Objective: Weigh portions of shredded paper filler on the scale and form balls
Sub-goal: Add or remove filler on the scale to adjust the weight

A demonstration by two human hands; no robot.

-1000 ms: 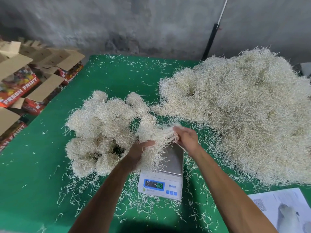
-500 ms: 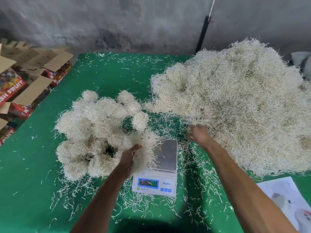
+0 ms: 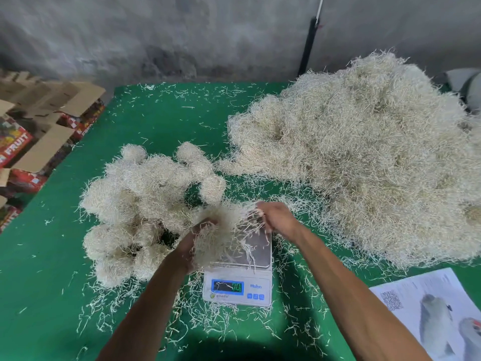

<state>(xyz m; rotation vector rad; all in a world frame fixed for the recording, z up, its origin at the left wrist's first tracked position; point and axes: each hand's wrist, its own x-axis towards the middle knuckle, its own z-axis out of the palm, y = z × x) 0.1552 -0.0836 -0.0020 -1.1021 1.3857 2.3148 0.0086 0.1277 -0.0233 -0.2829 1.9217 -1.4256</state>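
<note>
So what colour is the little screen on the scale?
Blue, with dark digits, on the white scale; the screen shows best in the head view.

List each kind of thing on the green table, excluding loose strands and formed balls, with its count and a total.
Scale: 1
Big filler heap: 1
Printed sheet: 1
Filler portion held by left hand and right hand: 1
Total: 4

A green table (image 3: 145, 121) stands against a stained grey concrete wall (image 3: 161, 35). A dark pole (image 3: 307, 45) leans on that wall behind the table; open cardboard fruit boxes (image 3: 39, 131) crowd its left side.
</note>
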